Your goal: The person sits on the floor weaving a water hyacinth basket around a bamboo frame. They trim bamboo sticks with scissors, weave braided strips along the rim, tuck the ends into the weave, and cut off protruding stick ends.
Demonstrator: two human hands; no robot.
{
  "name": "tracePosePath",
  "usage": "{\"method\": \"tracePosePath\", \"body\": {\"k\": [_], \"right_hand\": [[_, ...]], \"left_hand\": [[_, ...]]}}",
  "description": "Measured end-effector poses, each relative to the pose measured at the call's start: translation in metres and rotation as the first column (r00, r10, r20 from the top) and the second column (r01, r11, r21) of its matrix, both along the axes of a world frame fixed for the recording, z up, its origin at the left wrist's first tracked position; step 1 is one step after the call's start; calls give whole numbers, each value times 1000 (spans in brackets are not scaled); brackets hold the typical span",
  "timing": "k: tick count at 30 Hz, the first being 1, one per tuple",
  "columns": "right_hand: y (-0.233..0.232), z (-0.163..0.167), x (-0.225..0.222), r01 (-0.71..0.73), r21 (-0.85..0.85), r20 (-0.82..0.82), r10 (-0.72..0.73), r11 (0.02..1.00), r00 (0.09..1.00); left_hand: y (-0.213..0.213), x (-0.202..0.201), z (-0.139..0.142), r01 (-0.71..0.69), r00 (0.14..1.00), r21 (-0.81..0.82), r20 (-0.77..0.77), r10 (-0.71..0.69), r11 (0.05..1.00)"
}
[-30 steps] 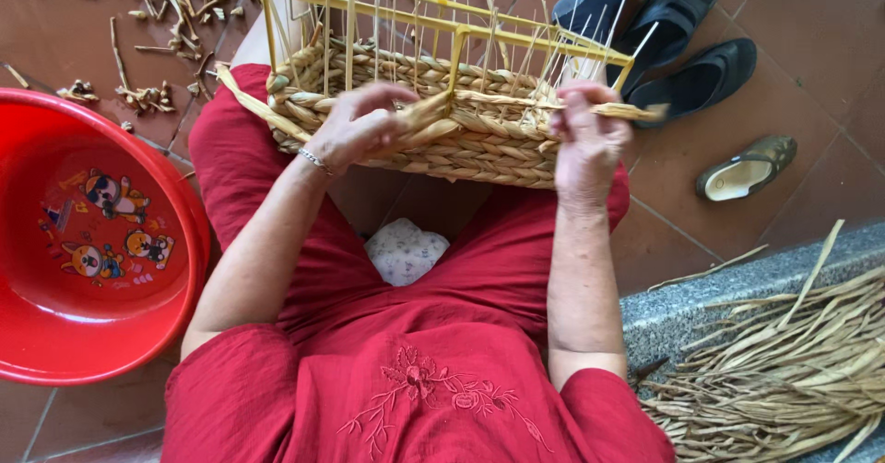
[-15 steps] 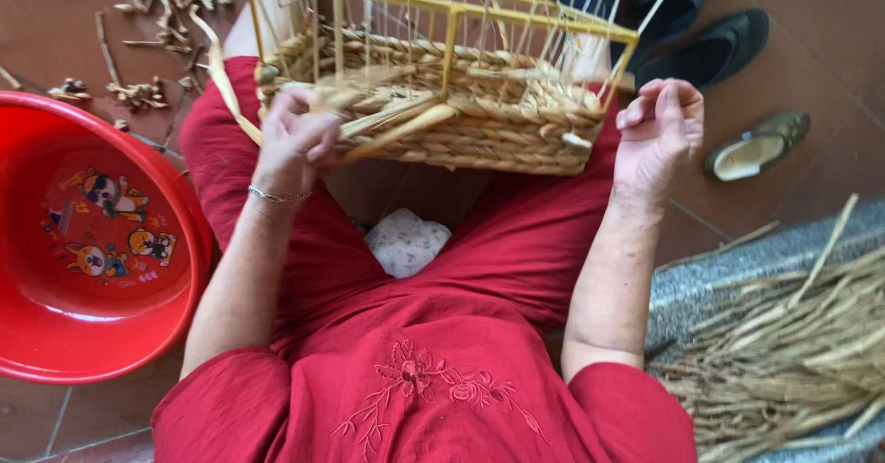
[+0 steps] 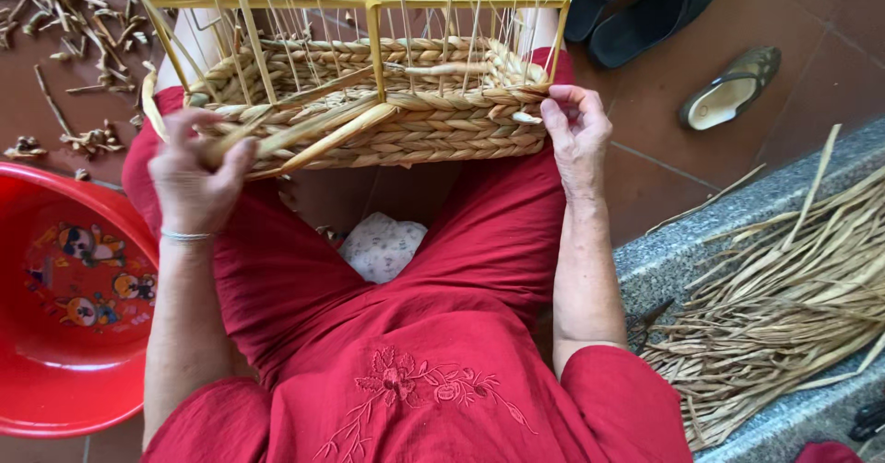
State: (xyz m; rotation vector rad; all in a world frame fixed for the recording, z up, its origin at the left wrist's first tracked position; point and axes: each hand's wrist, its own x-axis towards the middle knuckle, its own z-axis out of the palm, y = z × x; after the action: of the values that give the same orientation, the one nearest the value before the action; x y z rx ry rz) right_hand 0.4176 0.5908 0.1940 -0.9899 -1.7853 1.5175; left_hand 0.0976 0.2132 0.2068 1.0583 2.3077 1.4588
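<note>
Since half a second ago, the right hand (image 3: 576, 127) has been brought against the woven basket (image 3: 369, 104) in the upper centre of the frame. A red basin (image 3: 64, 297) is seen at lower left. Flat straw strands (image 3: 295, 136) are gripped by the left hand (image 3: 194, 182), fingers curled; right fingertips pinch the braid's end.

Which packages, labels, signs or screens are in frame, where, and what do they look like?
No packages, signs or screens in view.
Closest thing: printed picture inside the red basin, on the floor at the person's left; round patch of cartoon figures in orange, yellow and blue.
</note>
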Motion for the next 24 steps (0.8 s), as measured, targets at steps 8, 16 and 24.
{"method": "tracePosePath", "body": {"k": [8,16,24], "right_hand": [[7,-13,2,22,-40,55,-19,999,998],[-10,30,-29,49,574,116,-140,818,983],[-67,63,-120,-306,474,203,235,825,951]], "left_hand": [[-40,-47,-25,-689,468,426,879,-88,586],[-76,-60,-6,-449,774,-102,453,443,888],[34,10,36,-72,985,-88,-163,57,994]]}}
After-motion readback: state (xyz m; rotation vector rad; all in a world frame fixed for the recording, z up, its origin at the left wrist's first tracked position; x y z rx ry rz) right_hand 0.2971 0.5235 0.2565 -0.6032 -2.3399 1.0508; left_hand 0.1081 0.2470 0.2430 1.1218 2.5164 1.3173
